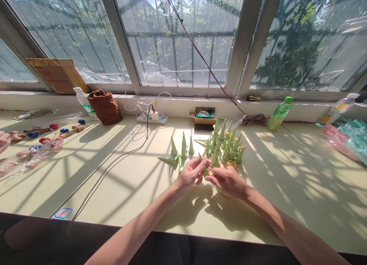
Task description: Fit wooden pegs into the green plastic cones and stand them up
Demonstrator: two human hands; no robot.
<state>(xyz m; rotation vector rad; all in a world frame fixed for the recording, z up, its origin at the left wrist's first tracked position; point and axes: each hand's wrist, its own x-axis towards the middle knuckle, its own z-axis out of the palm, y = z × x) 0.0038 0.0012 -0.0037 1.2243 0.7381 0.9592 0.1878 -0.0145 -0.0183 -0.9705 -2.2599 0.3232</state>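
Near the table's front middle, my left hand (192,172) is closed on a green cone-shaped piece (201,157), its pointed tip up. My right hand (227,179) meets it from the right, fingers pinched at the piece's lower part. What those fingers grip is too small to make out. Just behind my hands stands a dense cluster of green cones (222,131) with ringed bases. Small yellow pieces (233,165) lie around the cluster's foot. To the left is a smaller group of green cones (184,146), most upright and one lying on its side (168,159).
Behind the cones sits a small open cardboard box (200,121). A power strip (159,119) trails cables (114,160) across the table. Further left are a brown pouch (105,107), wooden toys with balls (44,140) and another person's hand (4,142). Bottles (281,114) stand at right.
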